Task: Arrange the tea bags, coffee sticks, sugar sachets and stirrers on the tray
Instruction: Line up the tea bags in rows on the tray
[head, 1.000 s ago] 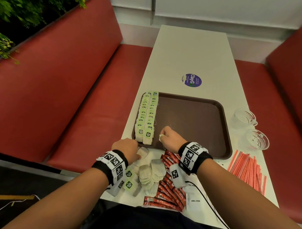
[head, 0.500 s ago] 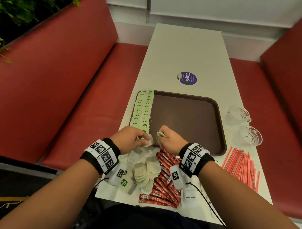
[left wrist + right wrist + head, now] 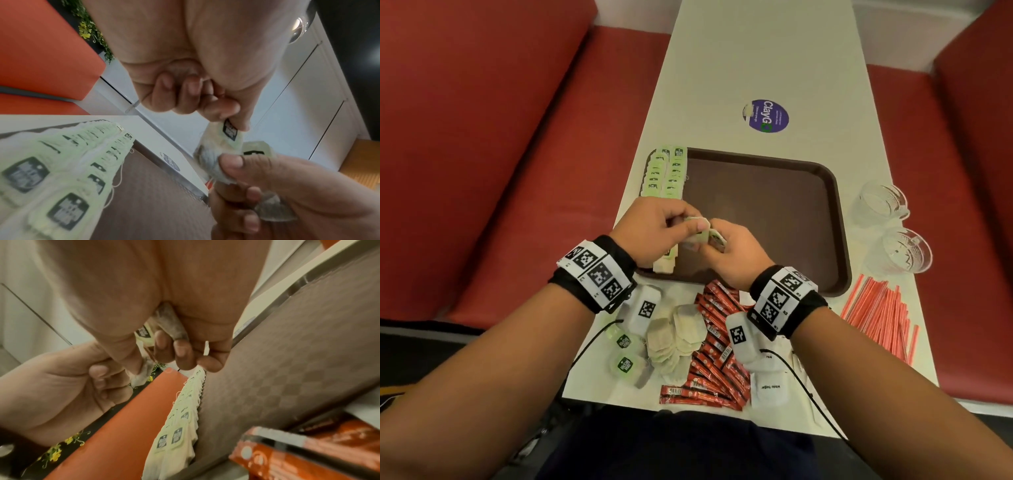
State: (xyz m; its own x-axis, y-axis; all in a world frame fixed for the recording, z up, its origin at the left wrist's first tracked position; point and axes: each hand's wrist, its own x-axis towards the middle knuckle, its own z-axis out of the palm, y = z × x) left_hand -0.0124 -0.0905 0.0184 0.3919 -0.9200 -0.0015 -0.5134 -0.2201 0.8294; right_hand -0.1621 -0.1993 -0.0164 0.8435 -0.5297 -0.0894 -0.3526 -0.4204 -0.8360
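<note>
Red benches flank the white table (image 3: 756, 61). Over the brown tray (image 3: 763, 212), left hand (image 3: 650, 229) and right hand (image 3: 726, 253) both pinch one tea bag (image 3: 697, 233). Tea bag rows (image 3: 666, 171) lie at 11 o'clock, nearer the left hand.

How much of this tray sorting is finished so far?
Early days. Two neat rows of tea bags line the left edge of the tray. Both hands, left hand and right hand, hold another tea bag. Loose tea bags, coffee sticks, sugar sachets and stirrers wait on the table.
</note>
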